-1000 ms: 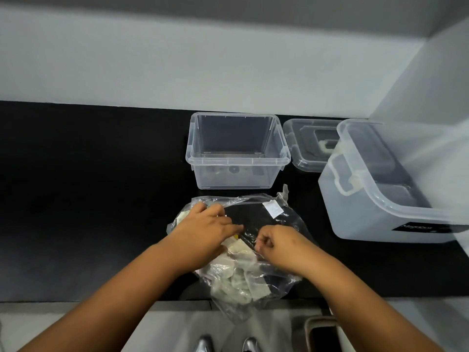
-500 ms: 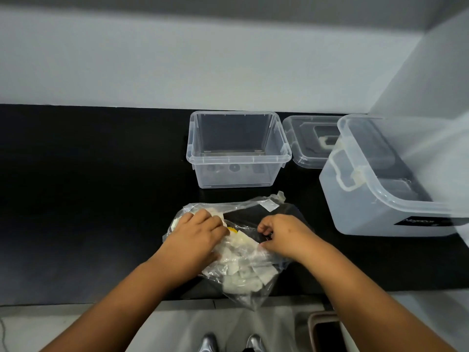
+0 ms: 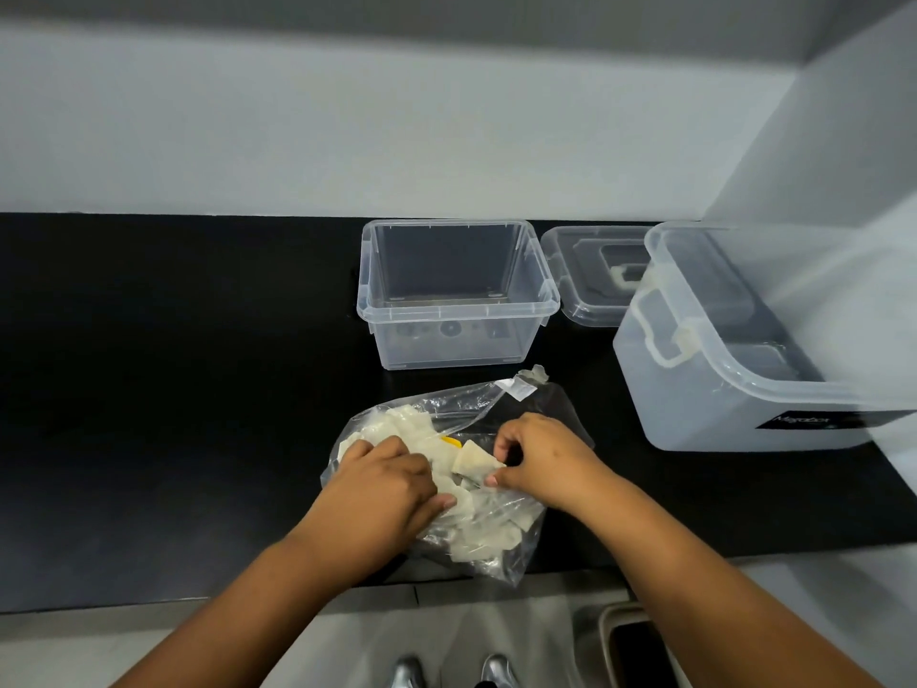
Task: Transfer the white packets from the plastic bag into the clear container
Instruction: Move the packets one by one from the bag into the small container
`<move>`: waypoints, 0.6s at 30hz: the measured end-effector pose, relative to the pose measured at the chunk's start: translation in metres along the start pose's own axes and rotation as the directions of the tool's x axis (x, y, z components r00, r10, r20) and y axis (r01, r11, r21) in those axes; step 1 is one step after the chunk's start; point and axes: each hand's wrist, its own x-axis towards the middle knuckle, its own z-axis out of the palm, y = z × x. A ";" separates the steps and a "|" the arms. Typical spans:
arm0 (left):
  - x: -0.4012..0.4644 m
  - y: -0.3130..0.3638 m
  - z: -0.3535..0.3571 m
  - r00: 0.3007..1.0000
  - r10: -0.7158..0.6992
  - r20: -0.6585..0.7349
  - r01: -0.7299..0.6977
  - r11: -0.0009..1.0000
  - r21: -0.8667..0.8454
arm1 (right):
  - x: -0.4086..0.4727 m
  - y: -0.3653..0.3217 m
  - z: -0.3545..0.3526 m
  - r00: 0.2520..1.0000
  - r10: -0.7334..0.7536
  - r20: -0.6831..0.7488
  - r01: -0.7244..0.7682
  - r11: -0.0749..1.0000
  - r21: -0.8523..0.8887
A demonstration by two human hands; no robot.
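White packets (image 3: pixel 397 429) lie heaped inside the plastic bag (image 3: pixel 516 553), which sits on the black bench (image 3: pixel 173 389) at its near edge, one crumpled corner hanging just past the lip. You cannot count them: the film wrinkles and glares, and your own hands cover the middle of the heap. Your left hand (image 3: pixel 382 489) rests over the bag's left half with fingers curled down into the packets; whether it grips one or only presses on them is hidden under the knuckles, so that cannot be told. Your right hand (image 3: pixel 541 459) is curled too, thumb and fingertips pinching one packet (image 3: pixel 471 461) at its right corner. Whether that packet lies inside the film or at the bag's mouth is hard to make out. A small yellow bit (image 3: pixel 451 441) shows between your hands, too covered to identify. A white label (image 3: pixel 516 388) sits at the bag's far edge.

Just beyond the bag stands the clear container (image 3: pixel 454 295), open at the top, with no packets visible inside. To its right a clear lid (image 3: pixel 585 290) lies flat, partly hidden behind a larger clear bin (image 3: pixel 704 399), which carries a dark label whose print is blurred and is cut off by a pale wall on the right. At the bottom edge, shiny shoe tips (image 3: pixel 412 672) show, cropped by the frame.
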 end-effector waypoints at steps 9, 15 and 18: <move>0.052 0.033 0.003 0.913 -0.363 0.187 0.396 0.897 -0.196 | 0.002 0.007 -0.005 0.998 -0.034 0.057 0.033 0.999 0.008; 0.055 0.038 0.010 0.884 -0.437 0.165 0.466 0.854 -0.230 | 0.004 0.013 -0.007 0.997 -0.046 0.054 0.045 0.999 0.013; 0.051 0.033 0.005 0.876 -0.474 0.088 0.473 0.811 -0.345 | 0.004 0.016 -0.011 0.997 -0.061 0.056 0.060 0.998 0.014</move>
